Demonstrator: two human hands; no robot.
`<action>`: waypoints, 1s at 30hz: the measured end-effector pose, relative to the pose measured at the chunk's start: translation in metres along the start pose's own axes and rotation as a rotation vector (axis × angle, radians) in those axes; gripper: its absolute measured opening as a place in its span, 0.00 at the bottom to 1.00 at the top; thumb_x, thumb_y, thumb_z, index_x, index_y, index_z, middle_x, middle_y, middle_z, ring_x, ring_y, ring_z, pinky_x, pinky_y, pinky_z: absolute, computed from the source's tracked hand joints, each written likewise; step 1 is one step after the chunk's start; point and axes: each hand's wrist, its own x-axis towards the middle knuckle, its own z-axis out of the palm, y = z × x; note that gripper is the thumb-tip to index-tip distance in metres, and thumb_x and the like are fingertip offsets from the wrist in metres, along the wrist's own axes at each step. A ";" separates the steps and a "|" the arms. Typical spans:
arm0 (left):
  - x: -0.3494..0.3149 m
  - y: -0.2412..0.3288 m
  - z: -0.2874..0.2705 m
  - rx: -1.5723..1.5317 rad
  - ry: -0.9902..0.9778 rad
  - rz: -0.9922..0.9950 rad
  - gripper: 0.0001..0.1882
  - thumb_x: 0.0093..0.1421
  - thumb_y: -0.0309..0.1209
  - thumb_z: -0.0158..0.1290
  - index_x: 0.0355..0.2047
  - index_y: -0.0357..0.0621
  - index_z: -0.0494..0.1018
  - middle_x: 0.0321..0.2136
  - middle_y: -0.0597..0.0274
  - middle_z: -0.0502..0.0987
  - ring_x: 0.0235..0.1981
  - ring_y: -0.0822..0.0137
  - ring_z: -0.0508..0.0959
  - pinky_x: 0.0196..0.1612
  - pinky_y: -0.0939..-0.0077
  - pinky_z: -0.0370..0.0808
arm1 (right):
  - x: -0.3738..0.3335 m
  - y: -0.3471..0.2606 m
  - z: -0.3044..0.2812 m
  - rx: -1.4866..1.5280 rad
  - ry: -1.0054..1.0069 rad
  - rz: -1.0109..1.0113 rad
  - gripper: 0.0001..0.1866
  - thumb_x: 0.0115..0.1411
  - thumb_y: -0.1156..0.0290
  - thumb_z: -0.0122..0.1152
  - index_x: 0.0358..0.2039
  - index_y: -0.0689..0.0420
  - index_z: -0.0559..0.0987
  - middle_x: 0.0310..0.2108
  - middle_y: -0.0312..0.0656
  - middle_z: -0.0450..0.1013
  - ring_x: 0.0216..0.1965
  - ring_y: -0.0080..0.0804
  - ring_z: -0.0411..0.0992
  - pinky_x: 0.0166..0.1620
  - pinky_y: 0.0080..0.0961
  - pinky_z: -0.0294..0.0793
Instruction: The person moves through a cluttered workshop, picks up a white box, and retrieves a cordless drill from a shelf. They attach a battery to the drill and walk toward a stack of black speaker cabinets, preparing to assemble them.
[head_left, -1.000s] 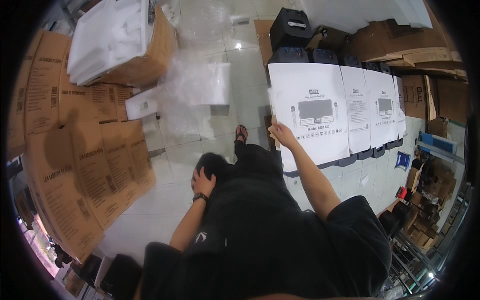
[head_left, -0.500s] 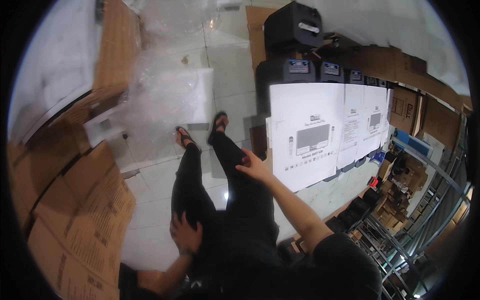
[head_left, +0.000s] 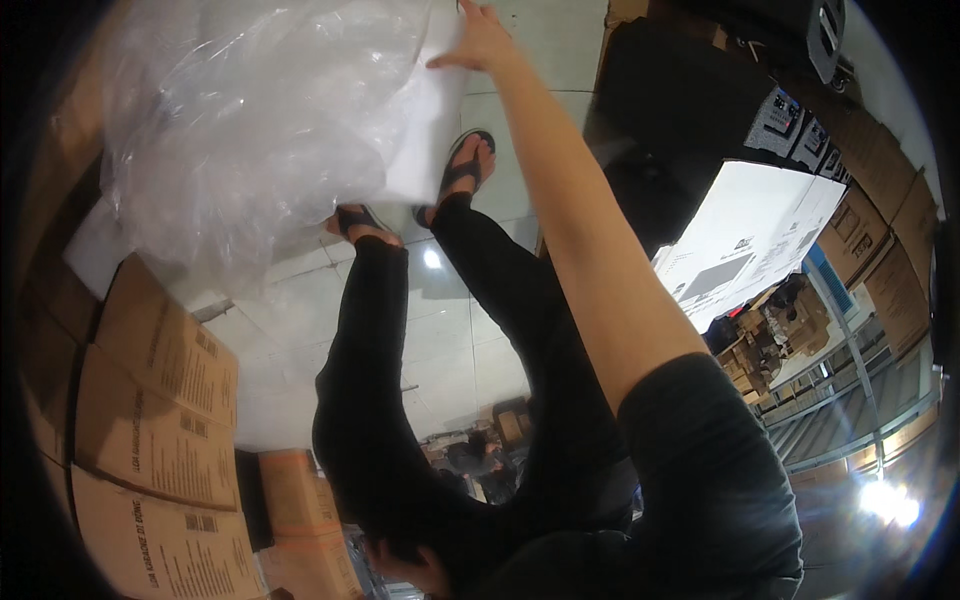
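Right hand (head_left: 480,40) now at the foam's (head_left: 425,145) right edge, thumb spread from fingers; can't tell if it's gripping! Clear plastic (head_left: 250,130) billows over the foam's left side, crowding the way, and sandalled feet (head_left: 470,162) sit just below it. Speakers (head_left: 675,95) and a white box (head_left: 765,225) right of the foam, cartons (head_left: 160,430) lower left. Left hand (head_left: 415,570), well below the foam: mostly hidden, state unclear.
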 end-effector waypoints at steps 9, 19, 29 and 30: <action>0.008 0.026 -0.032 0.202 -0.177 0.119 0.32 0.55 0.45 0.53 0.52 0.29 0.65 0.63 0.41 0.57 0.63 0.44 0.58 0.62 0.47 0.57 | -0.161 -0.039 -0.034 -0.155 -0.018 -0.373 0.47 0.26 0.47 0.80 0.51 0.51 0.75 0.61 0.57 0.57 0.63 0.64 0.54 0.55 0.64 0.64; -0.001 0.055 -0.051 0.203 -0.181 0.141 0.30 0.52 0.39 0.55 0.56 0.46 0.66 0.63 0.49 0.59 0.64 0.45 0.56 0.63 0.42 0.54 | -0.266 -0.102 -0.073 -0.104 -0.270 0.037 0.50 0.28 0.54 0.78 0.54 0.49 0.65 0.65 0.56 0.47 0.65 0.62 0.48 0.55 0.69 0.60; 0.008 0.114 -0.125 0.305 -0.095 0.496 0.34 0.52 0.45 0.58 0.59 0.59 0.63 0.65 0.56 0.56 0.66 0.48 0.53 0.52 0.34 0.64 | -0.539 -0.154 -0.407 0.102 0.506 0.268 0.69 0.28 0.55 0.79 0.70 0.38 0.47 0.66 0.57 0.47 0.66 0.62 0.47 0.52 0.70 0.63; 0.019 0.118 -0.131 0.277 -0.145 0.601 0.33 0.52 0.46 0.58 0.58 0.56 0.65 0.63 0.54 0.59 0.64 0.48 0.56 0.54 0.37 0.65 | -0.573 -0.140 -0.417 0.200 0.582 0.325 0.69 0.29 0.52 0.79 0.71 0.38 0.46 0.66 0.58 0.46 0.66 0.63 0.47 0.52 0.72 0.62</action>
